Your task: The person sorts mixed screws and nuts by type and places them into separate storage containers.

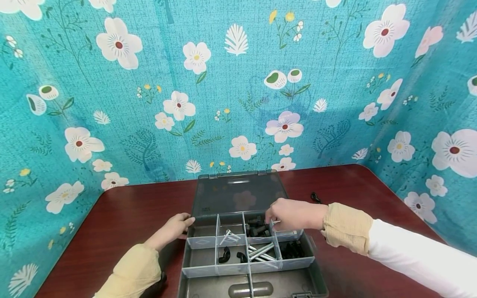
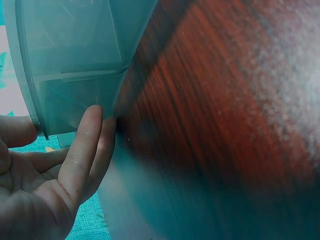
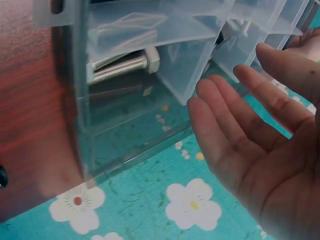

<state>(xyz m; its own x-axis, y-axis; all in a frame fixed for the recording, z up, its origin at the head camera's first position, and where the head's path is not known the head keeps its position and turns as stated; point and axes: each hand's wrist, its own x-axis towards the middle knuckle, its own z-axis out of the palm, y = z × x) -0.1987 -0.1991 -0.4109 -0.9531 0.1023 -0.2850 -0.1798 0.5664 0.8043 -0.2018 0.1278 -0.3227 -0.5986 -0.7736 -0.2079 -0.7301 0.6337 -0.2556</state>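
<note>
A grey divided box point(image 1: 288, 279) lies open on the table, its see-through lid point(image 1: 238, 192) folded back. Against the box's left side rests my left hand point(image 1: 173, 229), thumb at the rim and straight fingers point(image 2: 82, 150) touching the outer wall. My right hand point(image 1: 288, 213) hovers by the far right compartments, with loosely bent fingers point(image 3: 215, 112) and nothing visible between them. Silver bolts point(image 3: 122, 67) lie in the compartment near it. Black pieces point(image 1: 257, 229) of unclear kind fill the neighbouring compartment, partly behind my hand.
Other compartments hold long silver bolts point(image 1: 261, 252), smaller screws point(image 1: 229, 236), curved black pieces point(image 1: 225, 255) and small dark parts point(image 1: 292, 250). A small black item point(image 1: 315, 197) lies on the red-brown table point(image 1: 145, 207) behind my right forearm. Flowered teal cloth point(image 1: 223, 103) hangs around the back.
</note>
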